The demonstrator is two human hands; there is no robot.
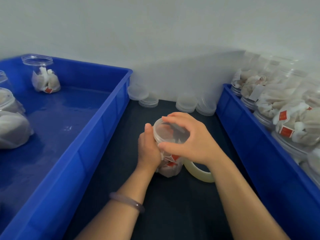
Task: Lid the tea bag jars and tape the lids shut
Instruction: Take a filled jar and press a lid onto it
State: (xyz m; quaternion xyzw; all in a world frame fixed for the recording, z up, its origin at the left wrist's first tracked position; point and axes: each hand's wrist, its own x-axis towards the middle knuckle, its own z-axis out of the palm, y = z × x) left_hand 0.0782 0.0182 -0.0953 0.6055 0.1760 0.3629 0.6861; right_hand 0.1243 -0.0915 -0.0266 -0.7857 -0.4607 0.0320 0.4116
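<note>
A clear plastic jar (170, 166) filled with tea bags stands on the dark table between two blue crates. My left hand (149, 148) grips the jar's side just under the rim. A clear lid (168, 130) sits on the jar's mouth, and my right hand (188, 139) curls over it, with fingers on the far edge and thumb on the near edge. A roll of clear tape (199, 172) lies on the table right of the jar, partly hidden under my right wrist.
Loose clear lids (186, 103) are stacked along the wall at the back of the table. The left blue crate (97, 135) holds an open jar of tea bags (44, 75) and other jars at its left edge. The right blue crate (242, 129) is piled with several jars of tea bags.
</note>
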